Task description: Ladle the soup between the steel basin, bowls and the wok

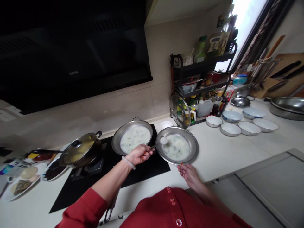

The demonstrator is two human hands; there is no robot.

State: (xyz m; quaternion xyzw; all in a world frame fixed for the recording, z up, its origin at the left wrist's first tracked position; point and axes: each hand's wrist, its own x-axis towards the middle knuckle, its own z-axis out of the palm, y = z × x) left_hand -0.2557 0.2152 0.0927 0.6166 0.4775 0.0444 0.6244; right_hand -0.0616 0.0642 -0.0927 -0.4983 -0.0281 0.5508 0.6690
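My left hand (140,154) is closed round the handle of a ladle (163,140), whose bowl is over the right steel basin (196,148). White milky soup with green bits (176,148) fills the bottom of that basin. At the basin's near rim, my right hand (188,174) has its fingertips pinched against the edge. To the left of the ladle, a steel wok (114,142) with small loop handles contains similar white soup and sits on the black cooktop.
A lidded pot (79,150) stands on the cooktop's left side, with plates of food (22,186) beyond it. Several bowls (230,129) are grouped on the right counter (213,152). A glass lid (180,110) leans against the spice rack (204,66). The range hood (76,53) hangs above.
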